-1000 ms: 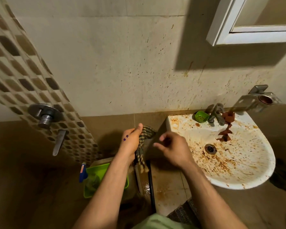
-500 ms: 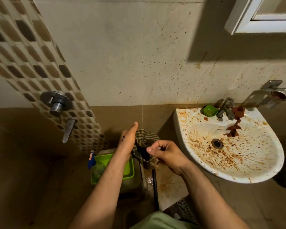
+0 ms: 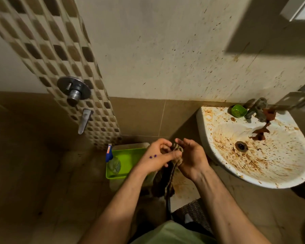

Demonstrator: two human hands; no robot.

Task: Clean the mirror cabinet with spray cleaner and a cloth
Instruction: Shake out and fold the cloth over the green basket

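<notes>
A dark checked cloth (image 3: pixel 163 182) is bunched between both hands and hangs down below them. My left hand (image 3: pixel 158 155) grips its upper part from the left, and my right hand (image 3: pixel 190 158) presses on it from the right. A clear spray bottle (image 3: pixel 113 163) with a blue and orange head lies in a green tray (image 3: pixel 125 175) on the floor, just left of my left hand. Only the white lower corner of the mirror cabinet (image 3: pixel 297 9) shows, at the top right.
A white wall basin (image 3: pixel 218 166) stained with brown spots hangs at right, with a tap (image 3: pixel 256 108) and a small green dish (image 3: pixel 238 110) on its rim. A shower mixer valve (image 3: pixel 74 91) and lever (image 3: pixel 84 120) sit on the mosaic strip at left. The wall is speckled brown.
The view has tilted down and left, so the cabinet is nearly out of frame. My right hand has closed in on the cloth, and both hands now bunch it together.
</notes>
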